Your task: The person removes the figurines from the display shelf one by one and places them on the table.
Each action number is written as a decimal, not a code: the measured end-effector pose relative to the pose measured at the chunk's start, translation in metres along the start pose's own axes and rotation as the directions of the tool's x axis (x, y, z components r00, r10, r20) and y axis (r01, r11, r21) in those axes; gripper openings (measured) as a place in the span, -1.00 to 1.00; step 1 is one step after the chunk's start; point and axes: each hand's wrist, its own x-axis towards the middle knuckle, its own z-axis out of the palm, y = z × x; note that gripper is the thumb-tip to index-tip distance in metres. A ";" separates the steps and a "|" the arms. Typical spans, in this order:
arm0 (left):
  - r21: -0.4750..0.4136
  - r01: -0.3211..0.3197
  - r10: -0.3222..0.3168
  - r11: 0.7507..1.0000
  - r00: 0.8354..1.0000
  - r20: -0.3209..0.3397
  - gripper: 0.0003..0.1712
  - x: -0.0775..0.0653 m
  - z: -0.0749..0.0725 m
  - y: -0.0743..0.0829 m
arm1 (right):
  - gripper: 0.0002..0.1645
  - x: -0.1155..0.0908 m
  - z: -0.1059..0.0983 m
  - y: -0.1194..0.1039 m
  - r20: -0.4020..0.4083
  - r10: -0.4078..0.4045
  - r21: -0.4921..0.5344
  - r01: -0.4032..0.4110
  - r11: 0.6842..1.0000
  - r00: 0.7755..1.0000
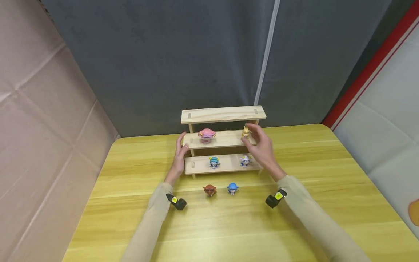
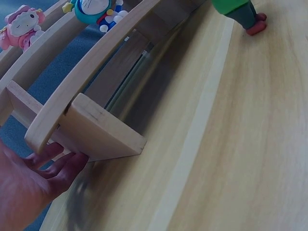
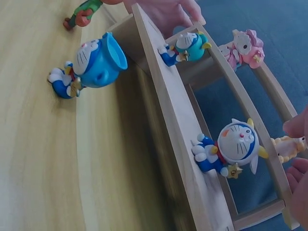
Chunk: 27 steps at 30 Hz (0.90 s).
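Near the middle of the frame, the right hand is pinching the yellow figurine between thumb and fingers, at the right part of the middle tier of the wooden stand; whether the figurine's base is touching the board is not showing clearly. Just left of centre, the left hand is gripping the stand's left end with bent fingers, seemingly for steadiness. The pink figurine is sitting at the left of that same tier; the teal-hatted figurine and the white-hooded figurine are occupying the lowest tier; the brown figurine and the blue figurine are standing on the tabletop, lower centre. The step in hand is seemingly being the placing of the yellow figurine; the next move is probably calling for a gentle loosening of the pinch once it is balancing, without nudging the white-hooded one below; after that, a tabletop figurine is likely awaiting its turn, with the top tier offering room.
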 end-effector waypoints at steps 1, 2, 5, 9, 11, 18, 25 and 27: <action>-0.005 -0.003 0.003 1.000 1.000 0.000 -0.33 0.000 0.000 0.000 | -0.42 0.000 0.000 -0.005 0.005 0.000 0.002 0.000 1.000 1.000; -0.009 -0.006 0.006 1.000 1.000 -0.001 -0.33 0.000 0.000 -0.001 | -0.44 0.000 -0.001 -0.009 0.011 0.001 0.003 -0.001 1.000 1.000; -0.014 -0.013 0.013 1.000 1.000 0.001 -0.33 0.001 0.001 -0.001 | -0.48 -0.001 -0.003 -0.023 0.025 0.016 0.004 -0.016 1.000 1.000; -0.007 -0.009 0.009 1.000 1.000 0.004 -0.33 0.001 0.001 -0.001 | -0.51 0.000 -0.006 -0.031 0.036 0.031 0.013 -0.032 0.999 0.999; -0.009 -0.008 0.008 1.000 1.000 0.003 -0.33 0.001 0.001 -0.001 | -0.52 0.001 -0.007 -0.032 0.041 0.037 0.011 -0.037 0.999 0.998; -0.008 0.014 -0.014 1.000 1.000 0.005 -0.34 -0.001 0.001 0.001 | -0.51 0.004 -0.006 -0.010 0.039 0.060 0.042 -0.062 0.997 0.997; -0.028 0.014 -0.014 1.000 1.000 0.010 -0.34 -0.002 0.000 0.001 | -0.54 0.000 -0.003 0.000 0.018 0.038 0.078 -0.040 0.996 0.999; -0.013 0.017 -0.017 1.000 1.000 0.006 -0.34 -0.002 -0.001 0.002 | -0.55 -0.002 -0.002 -0.004 0.014 0.017 0.075 -0.018 0.997 1.000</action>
